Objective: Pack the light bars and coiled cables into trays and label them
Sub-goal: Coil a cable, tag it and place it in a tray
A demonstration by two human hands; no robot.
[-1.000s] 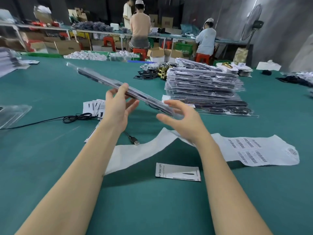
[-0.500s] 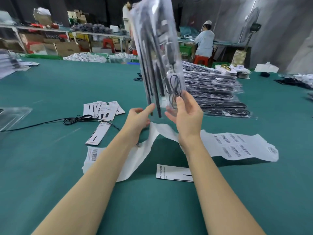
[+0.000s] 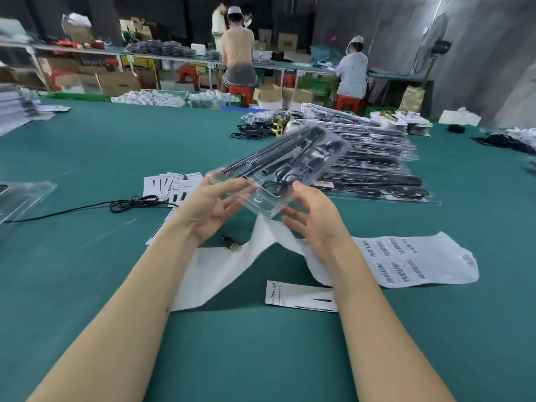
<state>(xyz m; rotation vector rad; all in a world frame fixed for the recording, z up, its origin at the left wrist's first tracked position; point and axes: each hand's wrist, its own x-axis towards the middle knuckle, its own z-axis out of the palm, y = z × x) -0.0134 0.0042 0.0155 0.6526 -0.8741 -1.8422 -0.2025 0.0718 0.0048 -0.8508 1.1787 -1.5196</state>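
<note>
Far left edge: an empty clear tray [image 3: 24,198] lies flat on the green table [image 3: 87,285], partly cut off by the picture.
Left of centre: a loose black cable [image 3: 130,203] is bunched on the table, its tail running off toward the clear tray; just beside it sits a fan of white cards [image 3: 171,184].
Left hand: the left hand [image 3: 211,210] is palm up with fingers spread fairly wide and nearly straight, the fingertips under the near left corner of the packed tray.
Centre, above the table: the packed tray [image 3: 278,166], clear plastic with black light bars and a coiled cable inside, is blurred and tilted, its far end higher and pointing up to the right; it is lifted clear of the table between both hands.
Right hand: the right hand [image 3: 316,219] has fingers loosely extended, thumb at the near right edge of the packed tray and fingers beneath it.
Below the hands: a crumpled strip of label sheet [image 3: 406,262] with barcodes lies across the table, and a single card [image 3: 301,295] lies just in front of it.
Right of centre: a stack of packed trays [image 3: 377,166] stands behind the held one.
</note>
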